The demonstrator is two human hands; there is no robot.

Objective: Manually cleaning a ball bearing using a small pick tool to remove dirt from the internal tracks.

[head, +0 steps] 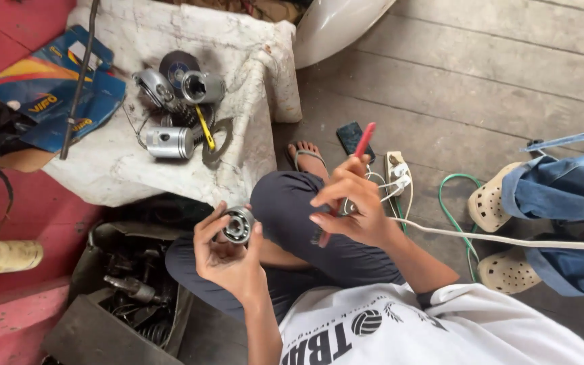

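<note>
My left hand (226, 255) grips a round steel ball bearing (238, 226) between thumb and fingers, held above my crossed legs in dark trousers. A little to the right, my right hand (351, 206) holds a red-handled tool (363, 142), its handle pointing up and its lower end hidden behind the fingers. The two hands are apart, with my knee between them.
A white cloth (136, 169) carries a piston (169, 142), other metal engine parts (180, 84) and a yellow-handled tool (204, 128). A dark tray of greasy parts (130, 290) lies at lower left. A phone (351, 135), a power strip (395, 169), cables, and another person's legs in jeans (562, 196) are to the right.
</note>
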